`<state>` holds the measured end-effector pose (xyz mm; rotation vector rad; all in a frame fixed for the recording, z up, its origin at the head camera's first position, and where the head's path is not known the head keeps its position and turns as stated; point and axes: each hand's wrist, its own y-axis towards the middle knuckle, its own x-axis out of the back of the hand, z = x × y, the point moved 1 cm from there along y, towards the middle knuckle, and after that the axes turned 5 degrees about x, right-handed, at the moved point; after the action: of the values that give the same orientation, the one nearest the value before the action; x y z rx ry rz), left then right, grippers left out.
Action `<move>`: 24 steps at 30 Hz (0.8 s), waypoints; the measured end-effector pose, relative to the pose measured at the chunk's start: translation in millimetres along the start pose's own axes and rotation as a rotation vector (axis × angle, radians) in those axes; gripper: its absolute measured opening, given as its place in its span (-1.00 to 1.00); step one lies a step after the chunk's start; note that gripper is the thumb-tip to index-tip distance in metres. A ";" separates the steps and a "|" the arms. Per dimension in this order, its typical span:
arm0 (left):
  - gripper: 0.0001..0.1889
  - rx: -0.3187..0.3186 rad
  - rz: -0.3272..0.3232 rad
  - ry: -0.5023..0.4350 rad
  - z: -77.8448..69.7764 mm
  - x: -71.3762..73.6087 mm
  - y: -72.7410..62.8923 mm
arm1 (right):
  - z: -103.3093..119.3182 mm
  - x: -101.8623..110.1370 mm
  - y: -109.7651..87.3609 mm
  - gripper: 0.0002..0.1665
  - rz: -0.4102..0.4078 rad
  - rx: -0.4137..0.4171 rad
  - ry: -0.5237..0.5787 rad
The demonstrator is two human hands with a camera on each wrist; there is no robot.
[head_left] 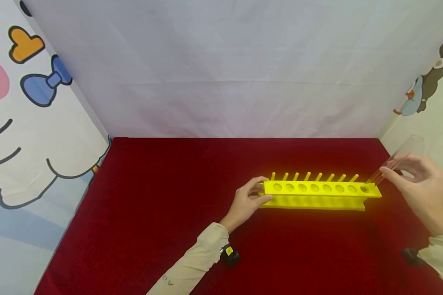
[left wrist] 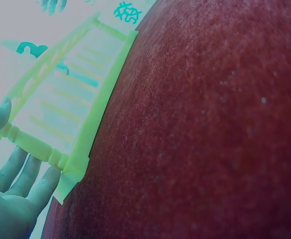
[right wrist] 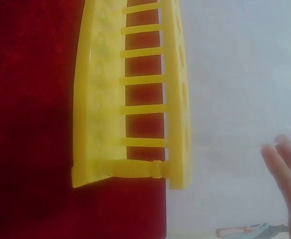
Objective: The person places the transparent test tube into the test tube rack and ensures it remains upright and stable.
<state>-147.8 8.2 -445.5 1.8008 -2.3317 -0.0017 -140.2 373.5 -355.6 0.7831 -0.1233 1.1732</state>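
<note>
A yellow test tube rack (head_left: 322, 196) stands on the dark red cloth, its row of round holes facing up and its short pegs along the back. My left hand (head_left: 243, 201) grips the rack's left end, thumb in front; in the left wrist view its fingertips (left wrist: 47, 183) lie along the end post. At the other end, my right hand (head_left: 424, 184) pinches a clear glass test tube (head_left: 407, 148). The tube leans up to the right, its lower end at the rightmost hole. The right wrist view shows the right hand's fingers (right wrist: 277, 162) beside the rack, the tube barely visible.
Red cloth (head_left: 151, 213) covers the table. A pale curtain (head_left: 225, 73) hangs behind it, and cartoon-printed sheets (head_left: 18, 135) stand at left and right. Dark wrist devices (head_left: 230, 256) sit at both sleeves.
</note>
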 end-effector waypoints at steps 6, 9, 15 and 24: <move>-0.56 -0.001 -0.002 -0.001 -0.9 0.3 -0.4 | -0.4 -2.9 -2.0 -0.66 -0.006 0.019 0.010; -0.55 -0.003 0.002 -0.006 -1.7 0.5 -0.9 | -0.6 -3.5 -2.7 -0.66 -0.012 0.027 0.003; -0.56 -0.007 -0.002 0.001 -1.4 0.1 -0.8 | -1.6 -3.2 -4.2 -0.66 -0.011 0.027 -0.002; -0.55 0.002 -0.004 -0.002 8.9 -1.4 2.2 | -2.7 -4.6 -7.3 -0.66 0.014 0.029 -0.007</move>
<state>-151.0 9.1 -454.1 1.8077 -2.3302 -0.0022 -136.6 370.4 -363.2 0.8129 -0.1177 1.1874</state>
